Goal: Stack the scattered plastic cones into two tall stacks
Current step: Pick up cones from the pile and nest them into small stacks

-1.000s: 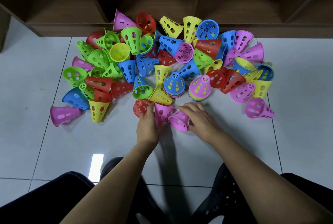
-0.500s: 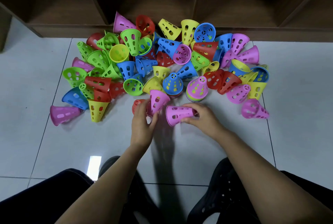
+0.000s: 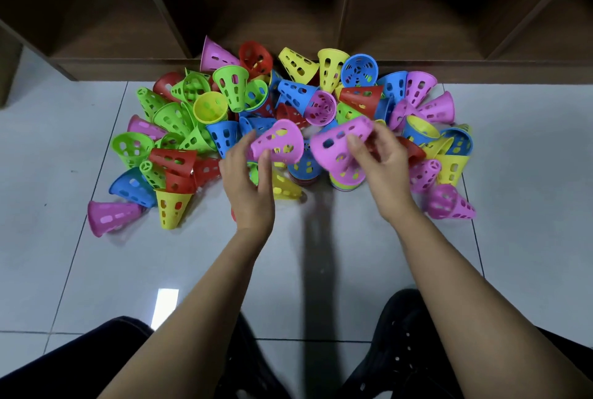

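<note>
Many perforated plastic cones in pink, green, blue, red and yellow lie scattered on the tiled floor. My left hand holds a pink cone by its narrow end, wide end up and to the right, lifted above the pile. My right hand grips a second pink cone, its wide mouth facing down-left. Under the two held cones stand two short stacks: a blue-topped stack and a pink-topped stack, both largely hidden. A yellow cone lies beside my left hand.
A dark wooden shelf unit with open compartments stands right behind the pile. A lone pink cone lies at far left and another pink cone at right. My legs and dark shoes are at the bottom.
Both hands have risen from the floor, each carrying a pink cone up and away from me, over the two short stacks. The right cone has turned its mouth down-left.
</note>
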